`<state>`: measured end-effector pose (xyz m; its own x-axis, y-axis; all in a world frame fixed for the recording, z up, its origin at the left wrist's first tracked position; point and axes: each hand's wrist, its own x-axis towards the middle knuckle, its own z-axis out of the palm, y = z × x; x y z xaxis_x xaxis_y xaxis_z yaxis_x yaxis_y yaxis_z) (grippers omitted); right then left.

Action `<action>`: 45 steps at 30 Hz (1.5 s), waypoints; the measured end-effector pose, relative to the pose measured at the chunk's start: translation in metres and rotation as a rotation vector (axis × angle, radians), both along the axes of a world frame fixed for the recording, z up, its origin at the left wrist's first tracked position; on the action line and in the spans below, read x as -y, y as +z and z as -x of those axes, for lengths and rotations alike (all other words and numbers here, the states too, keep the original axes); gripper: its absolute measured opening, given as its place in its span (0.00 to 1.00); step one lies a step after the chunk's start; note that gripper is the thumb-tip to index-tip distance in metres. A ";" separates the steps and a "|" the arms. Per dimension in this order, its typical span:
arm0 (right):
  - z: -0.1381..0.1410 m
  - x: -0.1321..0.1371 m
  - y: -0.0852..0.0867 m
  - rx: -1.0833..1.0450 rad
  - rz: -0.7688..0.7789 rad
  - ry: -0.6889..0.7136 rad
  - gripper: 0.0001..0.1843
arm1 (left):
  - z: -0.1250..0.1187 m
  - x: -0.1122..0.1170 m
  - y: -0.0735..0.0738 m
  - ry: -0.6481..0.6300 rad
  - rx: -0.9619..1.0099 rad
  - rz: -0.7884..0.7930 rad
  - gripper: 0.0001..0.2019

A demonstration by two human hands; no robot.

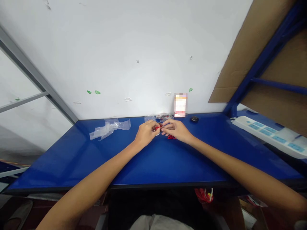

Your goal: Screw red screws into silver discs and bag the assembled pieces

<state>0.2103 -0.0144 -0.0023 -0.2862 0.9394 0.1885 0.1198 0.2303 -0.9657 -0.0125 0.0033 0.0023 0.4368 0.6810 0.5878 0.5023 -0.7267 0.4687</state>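
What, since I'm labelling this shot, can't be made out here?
All in the head view:
Small red thing: mostly hidden by the left grip and right grip.
Red tangle: partly covered by the right grip.
Upright object: front blurred by pixelation.
Clear packet behind: contents too small to tell.

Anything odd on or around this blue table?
Crumpled clear plastic wrappers lie loose left of the left hand, like litter; the white wall has green scraps and pale marks, looking uncleaned. No spill visible.
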 end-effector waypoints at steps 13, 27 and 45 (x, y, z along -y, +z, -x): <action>0.001 0.000 -0.003 -0.064 -0.155 0.032 0.11 | -0.005 -0.003 0.000 -0.029 0.327 0.295 0.04; 0.002 -0.003 -0.009 -0.161 -0.107 -0.096 0.23 | -0.008 0.000 0.004 -0.077 0.428 0.482 0.09; 0.002 0.018 0.013 0.252 -0.464 -0.216 0.12 | -0.002 -0.003 0.007 -0.164 0.539 0.809 0.23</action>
